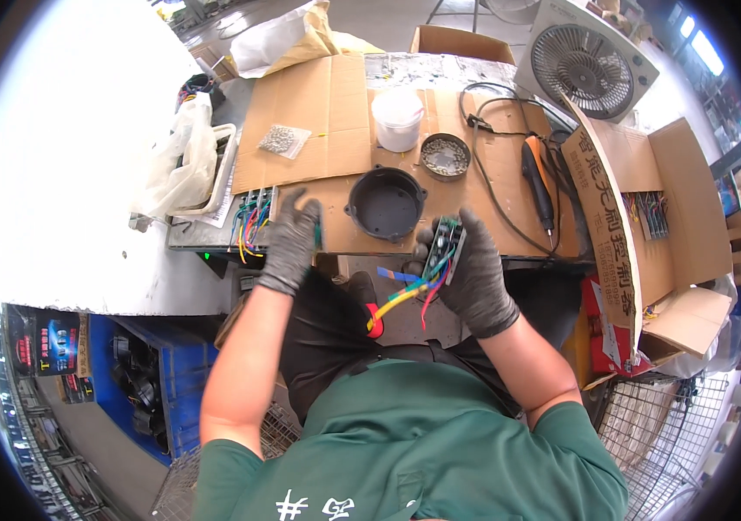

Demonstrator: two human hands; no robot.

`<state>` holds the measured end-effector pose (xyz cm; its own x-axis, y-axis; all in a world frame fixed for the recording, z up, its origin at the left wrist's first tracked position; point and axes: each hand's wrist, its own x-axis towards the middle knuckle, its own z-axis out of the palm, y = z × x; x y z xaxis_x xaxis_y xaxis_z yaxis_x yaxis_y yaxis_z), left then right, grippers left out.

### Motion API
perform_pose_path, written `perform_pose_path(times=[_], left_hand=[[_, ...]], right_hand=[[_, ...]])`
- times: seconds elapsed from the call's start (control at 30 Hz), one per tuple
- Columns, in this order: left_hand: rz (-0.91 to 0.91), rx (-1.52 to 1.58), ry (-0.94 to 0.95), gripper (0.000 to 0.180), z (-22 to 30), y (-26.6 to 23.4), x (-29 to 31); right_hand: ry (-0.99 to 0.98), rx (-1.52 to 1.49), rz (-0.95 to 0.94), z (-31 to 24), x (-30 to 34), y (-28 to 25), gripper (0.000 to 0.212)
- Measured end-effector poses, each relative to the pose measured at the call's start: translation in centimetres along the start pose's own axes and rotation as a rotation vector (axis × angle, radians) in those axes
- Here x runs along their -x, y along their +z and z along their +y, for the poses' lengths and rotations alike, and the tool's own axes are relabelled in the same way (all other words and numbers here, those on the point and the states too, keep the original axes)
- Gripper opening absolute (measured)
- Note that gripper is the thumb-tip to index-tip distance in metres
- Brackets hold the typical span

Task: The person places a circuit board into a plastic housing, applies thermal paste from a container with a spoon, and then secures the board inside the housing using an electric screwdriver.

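Note:
My right hand (474,273), in a grey glove, grips a small circuit board (446,239) with a bundle of coloured wires (409,291) hanging from it toward my lap. My left hand (290,239), also gloved, rests at the bench's front edge with its fingers on a small green part; what it grips is hard to make out. Just left of it lies another wired controller (251,217). A round black housing (386,203) sits on cardboard between my hands, slightly farther away.
On the cardboard-covered bench (327,113) stand a white cup (397,118), a round tin of small parts (445,156), a bag of screws (283,140) and an orange-handled electric screwdriver (539,184) with its cable. A fan (585,59) stands far right, an open carton (657,217) beside it.

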<state>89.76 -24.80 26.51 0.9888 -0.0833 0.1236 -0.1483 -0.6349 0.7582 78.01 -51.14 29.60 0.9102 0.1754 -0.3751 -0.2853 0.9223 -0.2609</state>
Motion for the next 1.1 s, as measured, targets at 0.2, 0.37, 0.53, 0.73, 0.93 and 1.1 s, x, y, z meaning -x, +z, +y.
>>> perform_pose_path(times=[0.2, 0.37, 0.53, 0.73, 0.93, 1.1], left_hand=[[-0.007, -0.685, 0.338, 0.045, -3.4, -3.2, -5.8], [-0.094, -0.024, 0.208, 0.030, 8.2, -0.1, -0.1], [-0.331, -0.015, 0.388, 0.065, 14.5, 6.1, 6.5], [-0.319, -0.087, 0.286, 0.052, 14.0, 6.8, 7.7], [-0.469, 0.043, 0.265, 0.025, 15.7, 5.0, 8.7], [-0.320, -0.067, 0.445, 0.012, 14.4, 4.6, 8.9]], right_hand=[[-0.233, 0.072, -0.040, -3.3, -2.0, 0.6, 0.042], [-0.352, 0.019, -0.006, -3.8, -2.0, -2.1, 0.045], [-0.274, -0.044, -0.115, -2.9, -0.7, -2.2, 0.044], [-0.428, 0.464, -0.260, -3.8, 1.0, -3.4, 0.063], [-0.298, 0.726, -0.348, -5.6, 1.8, -4.3, 0.074], [-0.375, 0.986, -0.379, -5.6, 2.3, -3.9, 0.071]])
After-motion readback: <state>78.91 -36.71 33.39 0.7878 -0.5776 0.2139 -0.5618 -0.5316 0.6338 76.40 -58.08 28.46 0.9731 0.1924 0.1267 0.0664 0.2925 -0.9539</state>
